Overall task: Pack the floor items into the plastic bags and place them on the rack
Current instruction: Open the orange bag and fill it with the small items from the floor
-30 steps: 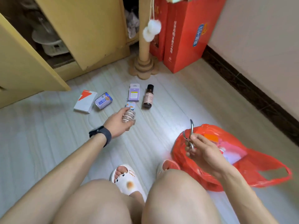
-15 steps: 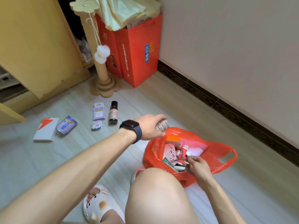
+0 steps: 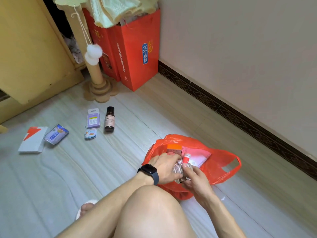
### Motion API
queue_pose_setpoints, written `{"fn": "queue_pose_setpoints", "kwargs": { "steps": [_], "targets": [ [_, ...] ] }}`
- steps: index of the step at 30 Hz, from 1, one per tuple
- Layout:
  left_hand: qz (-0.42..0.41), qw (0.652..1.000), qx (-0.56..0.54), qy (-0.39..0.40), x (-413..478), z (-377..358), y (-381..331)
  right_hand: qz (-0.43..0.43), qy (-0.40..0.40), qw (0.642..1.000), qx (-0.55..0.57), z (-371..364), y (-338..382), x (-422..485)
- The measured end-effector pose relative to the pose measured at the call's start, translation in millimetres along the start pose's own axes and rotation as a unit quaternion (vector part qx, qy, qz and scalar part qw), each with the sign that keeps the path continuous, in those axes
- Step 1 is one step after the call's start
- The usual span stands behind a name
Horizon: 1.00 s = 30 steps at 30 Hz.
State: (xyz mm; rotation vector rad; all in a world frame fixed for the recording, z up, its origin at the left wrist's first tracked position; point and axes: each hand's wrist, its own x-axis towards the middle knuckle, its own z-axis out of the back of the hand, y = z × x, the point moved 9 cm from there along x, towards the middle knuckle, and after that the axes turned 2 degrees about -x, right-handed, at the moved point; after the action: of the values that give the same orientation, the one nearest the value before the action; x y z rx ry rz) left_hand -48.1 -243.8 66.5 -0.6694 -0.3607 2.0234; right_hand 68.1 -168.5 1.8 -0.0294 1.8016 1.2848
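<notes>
Gripping a silvery ribbed item (image 3: 178,169) at the mouth of the red plastic bag (image 3: 221,169), the left hand (image 3: 165,167) has come down from the bag's rim, where it hovered half a second earlier. The right hand (image 3: 195,177) now pinches the same item. Blur obscures what the item is. A knee (image 3: 154,212) hides the bag's near side. A dark bottle (image 3: 109,120) and a purple pack (image 3: 93,120) lie well apart on the floor (image 3: 103,169).

The plastic bag (image 3: 221,167) lies right of the knee (image 3: 151,203), near the wall (image 3: 240,48). The left hand (image 3: 164,167) and right hand (image 3: 195,177) grip a bundle (image 3: 178,169) in its mouth. Farther left on the floor (image 3: 85,169) lie a box (image 3: 32,139), pouch (image 3: 56,134), packet (image 3: 90,133), card (image 3: 93,118) and bottle (image 3: 109,121).
</notes>
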Motion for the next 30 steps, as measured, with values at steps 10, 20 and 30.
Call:
{"fn": "queue_pose_setpoints", "kwargs": {
  "steps": [10,20,30],
  "targets": [
    [0.026,0.949,0.308,0.070,-19.8,-3.3,55.1,0.036,-0.179,0.849,-0.495,73.1,13.2,31.9],
    [0.123,0.992,0.027,-0.003,-16.5,71.2,71.5,0.198,-0.081,0.831,-0.514,6.1,83.6,-6.2],
    [0.227,0.958,0.163,-0.064,-101.8,183.1,194.2,0.351,0.040,0.794,-0.495,-166.6,168.6,-16.9]
  ]
}}
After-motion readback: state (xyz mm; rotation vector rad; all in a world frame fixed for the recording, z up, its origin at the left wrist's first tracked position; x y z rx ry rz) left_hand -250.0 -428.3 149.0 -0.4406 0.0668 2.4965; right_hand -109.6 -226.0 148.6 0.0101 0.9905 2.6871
